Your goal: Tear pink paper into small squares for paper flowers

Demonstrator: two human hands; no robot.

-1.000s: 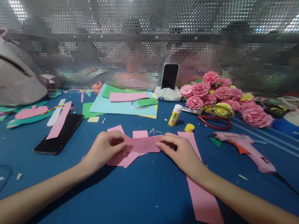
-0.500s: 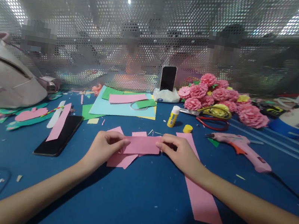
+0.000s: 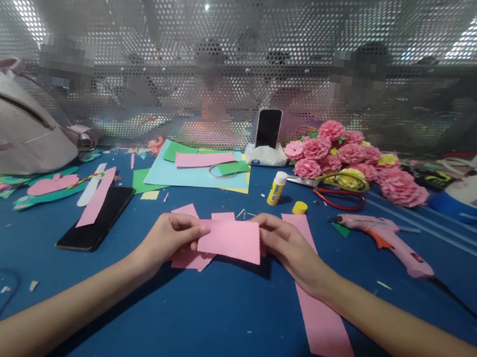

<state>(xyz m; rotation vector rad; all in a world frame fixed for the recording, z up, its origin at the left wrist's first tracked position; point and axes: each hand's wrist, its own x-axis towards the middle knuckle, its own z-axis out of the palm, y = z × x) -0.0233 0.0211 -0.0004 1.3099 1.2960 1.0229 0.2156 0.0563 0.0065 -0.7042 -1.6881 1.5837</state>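
A rectangle of pink paper (image 3: 231,239) is held up between my two hands, just above the table. My left hand (image 3: 175,234) pinches its left end, thumb in front. At the right end, the fingers of my right hand (image 3: 283,240) are behind the sheet, closed on its edge and partly hidden by it. Smaller pink paper pieces (image 3: 189,260) lie on the table beneath and behind the held sheet. Under my right wrist runs a long pink paper strip (image 3: 323,328).
A glue stick (image 3: 277,189) stands uncapped near its yellow cap (image 3: 299,207). Scissors (image 3: 339,197), pink paper flowers (image 3: 316,147) and a pink glue gun (image 3: 392,239) lie to the right. On the left are a black phone (image 3: 98,222) and a white bag (image 3: 10,130).
The pink paper has tilted so that more of its face shows, its lower right corner dropping toward me. My right thumb has moved from the front to behind the sheet.
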